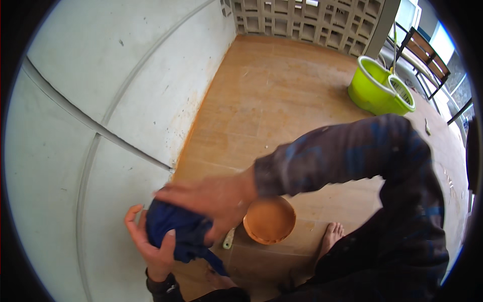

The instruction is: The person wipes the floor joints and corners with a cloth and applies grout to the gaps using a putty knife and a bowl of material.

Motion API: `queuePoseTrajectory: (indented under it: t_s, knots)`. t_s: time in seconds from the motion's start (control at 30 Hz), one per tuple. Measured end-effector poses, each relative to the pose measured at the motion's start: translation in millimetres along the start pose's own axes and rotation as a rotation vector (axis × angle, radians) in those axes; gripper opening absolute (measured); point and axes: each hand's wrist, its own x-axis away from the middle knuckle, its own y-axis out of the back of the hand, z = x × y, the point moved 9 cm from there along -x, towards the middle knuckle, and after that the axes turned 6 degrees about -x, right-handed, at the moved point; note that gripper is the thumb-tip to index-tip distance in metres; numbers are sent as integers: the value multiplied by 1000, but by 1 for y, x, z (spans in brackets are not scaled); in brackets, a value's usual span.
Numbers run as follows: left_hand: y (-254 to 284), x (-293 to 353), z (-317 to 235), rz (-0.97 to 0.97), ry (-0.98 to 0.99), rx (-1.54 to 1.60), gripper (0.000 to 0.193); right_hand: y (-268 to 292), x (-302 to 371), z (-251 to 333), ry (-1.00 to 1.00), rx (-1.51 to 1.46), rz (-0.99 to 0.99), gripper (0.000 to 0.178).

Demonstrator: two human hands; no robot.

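A dark blue cloth (173,224) is bunched up beside the pale wall, one end hanging down. My left hand (153,246) grips it from the left, with fingers and thumb curled round its side. Over the top of the cloth lies my right hand (219,199), blurred by motion, its fingers stretched out and its thumb spread apart. Whether the right palm presses on the cloth cannot be made out. Just right of the hands, a round orange-brown bowl (270,220) sits on the floor. Next to it is a pale tool handle (228,238), its other end hidden.
The pale wall (136,100) with grooves rises close on my left. A green mop bucket (370,85) stands at the far right, near a wooden-slatted chair (427,55). Pierced blockwork (307,22) closes the far end. My bare foot (332,236) is right of the bowl.
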Motion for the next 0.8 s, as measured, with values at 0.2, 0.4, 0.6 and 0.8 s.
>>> queuePoseTrajectory:
  t_s: [0.2,0.4,0.6,0.8]
  knots:
    - [5,7,-93,-69,-235,-21,88,-20,-29,19,-80,-701,-349,101]
    - [51,73,-131,-716,-308,-112,80,-1,-28,109,420,-607,-443,47]
    - [24,84,-161,-868,-551,-379,38,54,-33,153,407,-1041,-662,60]
    - [-107,73,-75,499,103,-216,38,175,27,195,621,-751,-1224,83]
